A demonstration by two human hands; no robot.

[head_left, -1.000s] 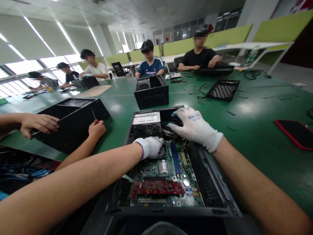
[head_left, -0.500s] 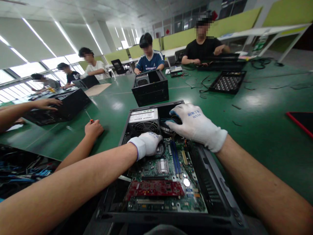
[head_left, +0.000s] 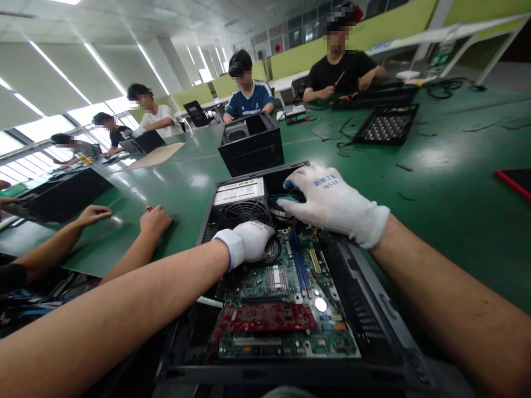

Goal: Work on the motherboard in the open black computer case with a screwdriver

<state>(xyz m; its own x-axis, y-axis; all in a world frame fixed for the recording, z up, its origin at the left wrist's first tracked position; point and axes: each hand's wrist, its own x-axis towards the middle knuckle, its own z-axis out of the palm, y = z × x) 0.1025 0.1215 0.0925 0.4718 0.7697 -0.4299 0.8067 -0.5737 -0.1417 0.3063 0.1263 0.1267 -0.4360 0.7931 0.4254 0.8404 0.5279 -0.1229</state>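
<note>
White-gloved right hand arches half-open by thin dark wires, frame centre; left hand curls below, both holds hidden. Light pressure should spare the green circuit board.

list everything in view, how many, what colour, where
Open computer case: 1, black, before the wearer
Power supply: 1, grey, case's far left corner
Motherboard: 1, green, inside the case
Expansion card: 1, red, motherboard's near end
Other cases: at least 2, black, ahead and left
Screwdrivers: 2, orange handles, in people's hands
Tray-like part: 1, black, table's far right
Bottle: 1, clear, far right
Cables: several, black, far right
Sheet: 1, tan, far left
Flat item: 1, red-edged, right side
Table: 1, green, throughout
Partitions: several, yellow-green, background
People: at least 5, varied clothes, around the table
Left hand: 1, white glove, over motherboard near power supply
Right hand: 1, white glove, at case's far right corner
</note>
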